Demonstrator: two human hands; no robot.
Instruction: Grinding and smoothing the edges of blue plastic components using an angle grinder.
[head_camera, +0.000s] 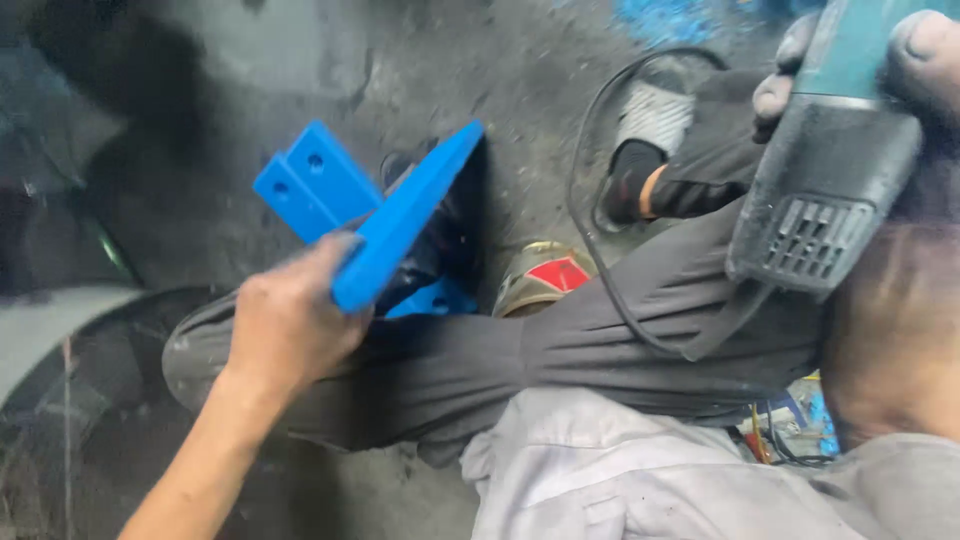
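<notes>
My left hand (285, 320) grips one end of a blue painted metal bracket (385, 215), a folded piece with holes in its flat plates, held tilted above my knee. My right hand (900, 60) is at the top right, fingers wrapped round the body of a teal and grey angle grinder (825, 170). The grinder's head is out of view; only its vented rear end shows, close to the camera. Its black cable (590, 200) loops down across my dark trouser leg (560, 350).
I sit cross-legged on a dirty grey concrete floor (500, 70). A sandalled foot (650, 130) rests at the top centre. A round tin with a red label (545, 278) lies by the leg. Blue paint stains (665, 18) mark the floor at the top. A dark curved object (60, 400) sits at the left.
</notes>
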